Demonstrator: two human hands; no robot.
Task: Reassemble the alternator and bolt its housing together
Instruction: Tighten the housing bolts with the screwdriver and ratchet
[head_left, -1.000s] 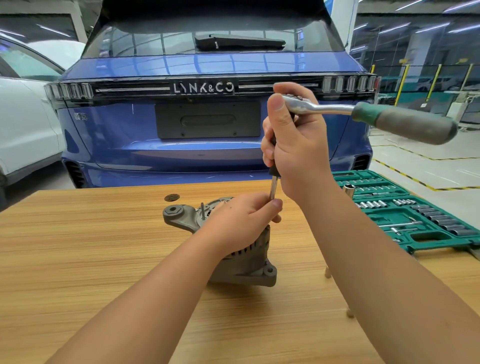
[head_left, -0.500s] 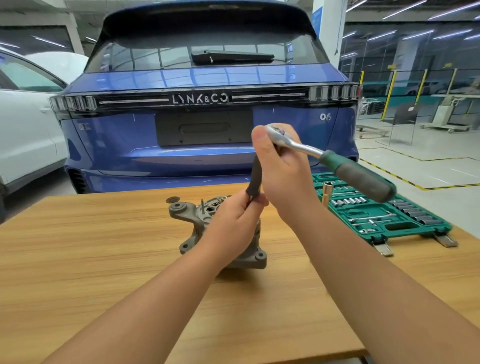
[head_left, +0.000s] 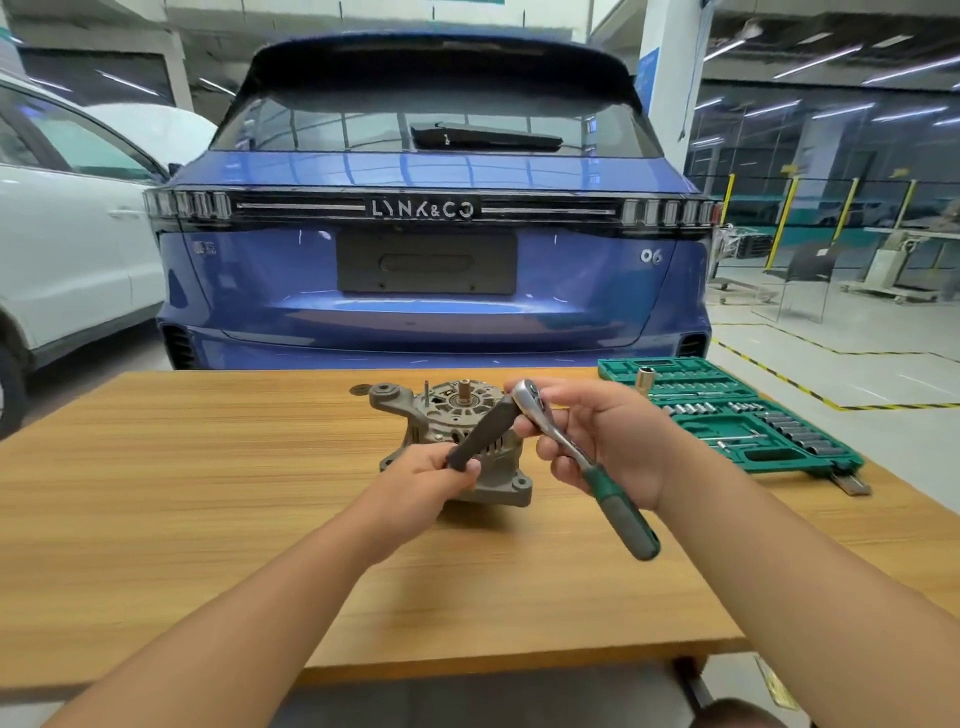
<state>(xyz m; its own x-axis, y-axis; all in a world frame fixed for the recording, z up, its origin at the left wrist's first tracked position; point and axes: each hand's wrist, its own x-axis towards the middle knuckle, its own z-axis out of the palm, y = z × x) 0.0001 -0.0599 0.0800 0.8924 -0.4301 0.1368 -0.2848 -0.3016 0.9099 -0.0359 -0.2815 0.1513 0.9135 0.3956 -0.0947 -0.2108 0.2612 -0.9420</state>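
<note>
A wooden table (head_left: 156, 519) stands behind a blue car (head_left: 431, 260) in a garage. The alternator (head_left: 457, 415) sits near its far edge. The left hand (head_left: 421, 475) pinches a dark extension bar (head_left: 480, 431); the right hand (head_left: 608, 441) grips the ratchet (head_left: 587, 467). A green socket case (head_left: 727, 410) fills the far right corner; socket sizes unreadable.

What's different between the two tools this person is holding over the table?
The ratchet in the right hand is shiny metal with a green handle; the dark bar in the left hand is plain dark grey all over. The ratchet looks longer and slopes down to the right, while the dark bar slopes up towards the ratchet's head. Both are gripped above the alternator.
</note>
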